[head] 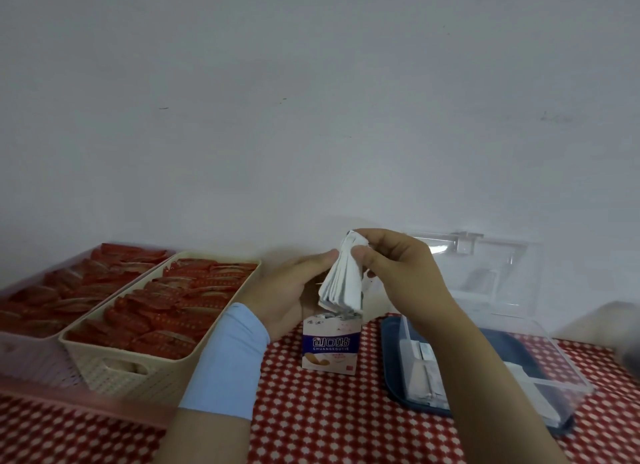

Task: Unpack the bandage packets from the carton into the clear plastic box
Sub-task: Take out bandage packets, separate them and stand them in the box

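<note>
Pale grey wall (311, 83) fills the upper half of the head view; below it lies a red, white-dotted worktop (311, 422).

The carton (330, 342) stands upright at the middle of the worktop with its top open. A bundle of white packets (341, 280) rises straight above that opening, fanned out at the bottom, with its lower ends at the carton's mouth.

The right hand (398, 266) pinches the top of the bundle. Its fingers (391, 245) are curled, the forefinger hooked over the upper edge and the thumb pressed on the front.

The left hand (291, 290) sits just left of the carton's top, its thumb tip touching the bundle's left edge. Its other fingers are hidden behind the packets and carton, so I cannot tell what they hold. A light blue wristband (225, 363) wraps that forearm.

On its blue band the carton reads "CHUANGKOUTIE" under large white Chinese characters, above a picture of a plaster. The small print is too blurred to read.

To the right, the clear box (561, 370) sits on a dark blue tray (389, 359). Its lid (485, 256) is raised against the wall, and more white packets lie in its left part.

At the left, a cream basket (114, 366) and a pink bin (31, 356) beside it hold red sachets (173, 301).
</note>
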### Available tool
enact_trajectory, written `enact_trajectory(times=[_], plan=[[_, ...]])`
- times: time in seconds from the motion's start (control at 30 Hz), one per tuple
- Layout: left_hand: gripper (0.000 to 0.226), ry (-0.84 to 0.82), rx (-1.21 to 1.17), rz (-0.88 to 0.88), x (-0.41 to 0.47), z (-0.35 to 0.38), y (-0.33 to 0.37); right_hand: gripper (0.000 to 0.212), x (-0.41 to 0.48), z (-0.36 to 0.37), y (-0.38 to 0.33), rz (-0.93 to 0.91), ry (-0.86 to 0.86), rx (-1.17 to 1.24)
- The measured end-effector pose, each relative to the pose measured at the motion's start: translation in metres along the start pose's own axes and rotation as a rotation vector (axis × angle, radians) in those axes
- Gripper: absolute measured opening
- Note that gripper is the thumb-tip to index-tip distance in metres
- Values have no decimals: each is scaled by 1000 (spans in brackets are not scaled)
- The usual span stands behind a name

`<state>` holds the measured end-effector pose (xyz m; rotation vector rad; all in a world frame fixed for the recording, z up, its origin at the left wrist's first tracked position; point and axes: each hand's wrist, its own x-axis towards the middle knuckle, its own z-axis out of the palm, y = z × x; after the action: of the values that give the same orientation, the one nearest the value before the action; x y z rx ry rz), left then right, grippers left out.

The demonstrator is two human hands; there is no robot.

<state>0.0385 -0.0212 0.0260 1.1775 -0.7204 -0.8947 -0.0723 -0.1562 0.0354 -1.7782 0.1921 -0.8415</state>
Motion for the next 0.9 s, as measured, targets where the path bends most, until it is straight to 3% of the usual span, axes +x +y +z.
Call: enact_trajectory(times=[0.23,0.37,0.47,0.57,0.67,0.8,0.9], plan=[[36,-116,-201,10,-3,5,-5,20,-1,1,2,10,-39,-6],[38,-70,-234,13,0,5,-10,24,0,4,5,5,-24,-33],[35,-15,-248,11,5,4,-12,24,0,5,8,-18,-3,-181],[33,30,-252,34,7,0,-14,19,-4,4,5,-50,-75,-185],[28,26,-233,46,6,-2,-15,32,-7,4,4,-112,-194,-295],[29,-50,-325,31,2,4,-13,38,-5,12,5,-93,-126,-220],[34,-68,-348,34,0,4,-11,58,-5,12,4,-86,-136,-246]])
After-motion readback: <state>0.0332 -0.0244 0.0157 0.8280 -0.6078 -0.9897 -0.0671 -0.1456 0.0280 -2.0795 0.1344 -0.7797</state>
